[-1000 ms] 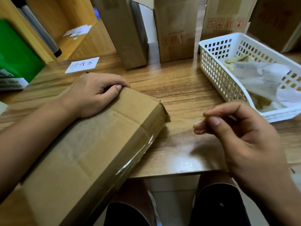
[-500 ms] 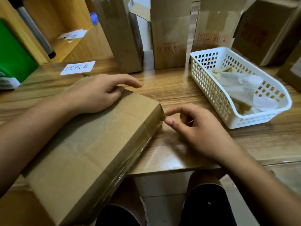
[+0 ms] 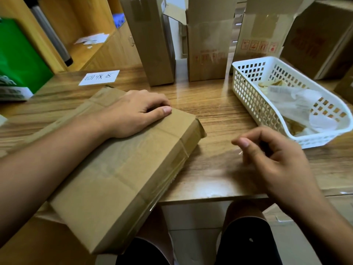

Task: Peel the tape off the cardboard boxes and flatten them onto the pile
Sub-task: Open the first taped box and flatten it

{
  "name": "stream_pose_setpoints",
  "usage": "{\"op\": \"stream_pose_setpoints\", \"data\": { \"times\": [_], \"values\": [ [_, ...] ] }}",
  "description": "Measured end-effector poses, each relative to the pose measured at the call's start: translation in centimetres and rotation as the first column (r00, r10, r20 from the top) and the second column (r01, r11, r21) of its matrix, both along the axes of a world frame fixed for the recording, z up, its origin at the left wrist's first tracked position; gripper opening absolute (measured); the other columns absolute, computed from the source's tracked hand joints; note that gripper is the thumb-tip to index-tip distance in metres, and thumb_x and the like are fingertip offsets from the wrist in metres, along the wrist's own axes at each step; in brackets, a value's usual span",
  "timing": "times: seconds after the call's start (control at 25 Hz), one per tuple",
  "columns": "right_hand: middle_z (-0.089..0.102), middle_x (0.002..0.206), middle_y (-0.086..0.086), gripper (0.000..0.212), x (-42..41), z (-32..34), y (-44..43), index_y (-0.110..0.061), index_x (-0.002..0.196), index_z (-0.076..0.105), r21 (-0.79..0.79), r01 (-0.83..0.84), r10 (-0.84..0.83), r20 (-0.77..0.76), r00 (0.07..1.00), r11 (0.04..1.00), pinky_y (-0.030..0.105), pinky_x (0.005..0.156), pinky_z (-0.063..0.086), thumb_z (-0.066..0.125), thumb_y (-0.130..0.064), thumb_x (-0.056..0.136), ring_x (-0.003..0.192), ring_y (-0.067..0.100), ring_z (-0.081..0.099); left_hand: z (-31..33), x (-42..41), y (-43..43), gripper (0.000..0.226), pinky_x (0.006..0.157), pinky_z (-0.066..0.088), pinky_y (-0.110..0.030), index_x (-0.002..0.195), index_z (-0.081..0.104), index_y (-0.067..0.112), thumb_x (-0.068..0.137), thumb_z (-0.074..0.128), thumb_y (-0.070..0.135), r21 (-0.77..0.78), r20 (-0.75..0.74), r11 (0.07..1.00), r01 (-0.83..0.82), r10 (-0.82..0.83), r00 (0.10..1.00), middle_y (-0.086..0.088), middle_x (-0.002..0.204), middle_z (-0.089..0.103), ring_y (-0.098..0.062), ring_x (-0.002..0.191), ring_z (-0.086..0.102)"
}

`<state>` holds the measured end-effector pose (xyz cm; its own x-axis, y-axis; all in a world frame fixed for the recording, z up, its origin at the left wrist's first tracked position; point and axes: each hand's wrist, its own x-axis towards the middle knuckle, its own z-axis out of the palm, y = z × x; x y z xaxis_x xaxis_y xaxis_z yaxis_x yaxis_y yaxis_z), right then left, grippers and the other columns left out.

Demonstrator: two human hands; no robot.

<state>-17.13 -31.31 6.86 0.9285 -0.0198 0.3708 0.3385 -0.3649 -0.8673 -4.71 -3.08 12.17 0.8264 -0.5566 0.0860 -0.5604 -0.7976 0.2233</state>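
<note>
A taped brown cardboard box [image 3: 122, 180] lies flat and slanted across the near left of the wooden table [image 3: 215, 115], overhanging its front edge. Glossy clear tape [image 3: 172, 169] runs along the box's right side. My left hand [image 3: 133, 111] rests on the box's far end, fingers curled over the far edge and thumb on top. My right hand [image 3: 277, 159] hovers over the table to the right of the box, apart from it, with its fingers curled. A tiny pale sliver glints below its thumb; I cannot tell whether the hand holds it.
A white plastic basket [image 3: 254, 104] with crumpled tape and paper stands at the right. Several upright cardboard boxes [image 3: 208, 50] line the back. A paper label [image 3: 99, 77] lies at the back left, beside a green bag [image 3: 19, 60]. Flat cardboard [image 3: 44, 213] shows under the box.
My right hand, which was at the box's near right corner half a second ago, has drawn back to the right. My left hand's fingers have curled over the far edge.
</note>
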Motion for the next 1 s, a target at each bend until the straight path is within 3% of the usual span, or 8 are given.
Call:
{"op": "stream_pose_setpoints", "data": {
  "times": [0.16, 0.28, 0.48, 0.56, 0.68, 0.76, 0.88, 1.0],
  "values": [
    [0.059, 0.070, 0.001, 0.011, -2.1, 1.9, -0.5, -0.015, 0.086, 0.071, -0.011, -0.002, 0.003, 0.080, 0.997, 1.000, 0.015, 0.063, 0.042, 0.063, -0.021, 0.092, 0.065, 0.016, 0.058, 0.0, 0.3, -0.1, 0.047, 0.090, 0.038, -0.038, 0.113, 0.058, 0.039, 0.094, 0.025, 0.066, 0.009, -0.001, 1.000, -0.011, 0.011, 1.000, 0.015, 0.105, 0.064, -0.011, 0.100, 0.052],
    [0.061, 0.071, 0.005, 0.014, -1.7, 2.1, -0.1, -0.022, 0.084, 0.070, 0.018, 0.019, -0.020, 0.029, 0.999, 1.000, 0.018, 0.063, 0.044, 0.062, -0.030, 0.091, 0.067, 0.021, 0.058, 0.1, 0.2, -0.1, 0.047, 0.090, 0.040, -0.039, 0.114, 0.059, 0.039, 0.094, 0.027, 0.067, 0.007, -0.010, 1.000, -0.023, 0.023, 1.000, 0.015, 0.106, 0.064, -0.011, 0.102, 0.053],
    [0.063, 0.100, 0.006, 0.012, 0.4, 1.9, 0.5, -0.032, 0.089, 0.063, 0.029, -0.008, 0.007, 0.001, 1.000, 1.000, 0.045, 0.092, 0.053, 0.060, -0.041, 0.095, 0.100, 0.026, 0.064, 1.5, 0.0, -0.3, 0.030, 0.103, 0.045, -0.036, 0.133, 0.059, 0.040, 0.104, 0.048, 0.039, -0.085, -0.035, 0.996, -0.033, 0.030, 0.999, 0.018, 0.125, 0.063, -0.006, 0.118, 0.056],
    [0.061, 0.110, 0.011, 0.015, 1.2, 2.6, 0.9, -0.030, 0.090, 0.062, 0.132, -0.039, 0.041, -0.012, 0.999, 0.990, 0.044, 0.096, 0.055, 0.059, -0.041, 0.098, 0.108, 0.028, 0.064, 2.3, -0.4, -0.1, 0.035, 0.109, 0.042, -0.034, 0.137, 0.054, 0.049, 0.104, 0.048, 0.038, -0.106, -0.062, 0.994, -0.003, -0.003, 0.998, 0.025, 0.136, 0.057, 0.001, 0.126, 0.051],
    [0.061, 0.109, 0.011, 0.016, 3.2, 4.3, 1.9, -0.016, 0.093, 0.057, 0.460, -0.061, 0.127, -0.114, 0.985, 0.886, 0.039, 0.089, 0.060, 0.048, -0.022, 0.105, 0.108, 0.024, 0.070, 3.0, -1.7, -0.3, 0.044, 0.116, 0.028, -0.027, 0.143, 0.041, 0.060, 0.099, 0.035, 0.063, -0.114, -0.208, 0.993, 0.024, -0.048, 0.977, 0.032, 0.152, 0.039, 0.008, 0.140, 0.034],
    [0.060, 0.105, 0.013, 0.016, 4.8, 5.1, 2.7, -0.012, 0.096, 0.055, 0.540, -0.026, 0.126, -0.149, 0.981, 0.842, 0.039, 0.082, 0.062, 0.044, -0.017, 0.107, 0.100, 0.024, 0.074, 2.5, -2.2, -0.6, 0.054, 0.121, 0.012, -0.031, 0.148, 0.025, 0.064, 0.094, 0.025, 0.074, 0.022, -0.249, 0.999, 0.049, -0.042, 0.968, 0.030, 0.162, 0.017, 0.006, 0.149, 0.012],
    [0.061, 0.098, 0.010, 0.014, 6.4, 5.4, 3.5, -0.011, 0.099, 0.056, 0.532, 0.014, 0.098, -0.181, 0.979, 0.847, 0.033, 0.075, 0.061, 0.046, -0.015, 0.107, 0.082, 0.020, 0.074, 1.1, -2.5, -0.6, 0.064, 0.124, -0.006, -0.046, 0.146, 0.000, 0.070, 0.084, 0.009, 0.088, 0.180, -0.203, 0.983, 0.025, 0.012, 0.979, 0.030, 0.164, -0.006, -0.001, 0.152, -0.011],
    [0.060, 0.101, 0.010, 0.010, 6.9, 4.4, 3.0, -0.011, 0.108, 0.058, 0.400, 0.040, 0.035, -0.178, 0.983, 0.915, 0.028, 0.066, 0.057, 0.049, -0.012, 0.105, 0.071, 0.014, 0.067, 0.5, -2.6, -0.2, 0.066, 0.123, -0.010, -0.043, 0.143, -0.006, 0.072, 0.080, 0.006, 0.087, 0.170, -0.167, 0.985, 0.010, 0.019, 0.986, 0.033, 0.162, -0.011, 0.000, 0.151, -0.016]
  ]
}}
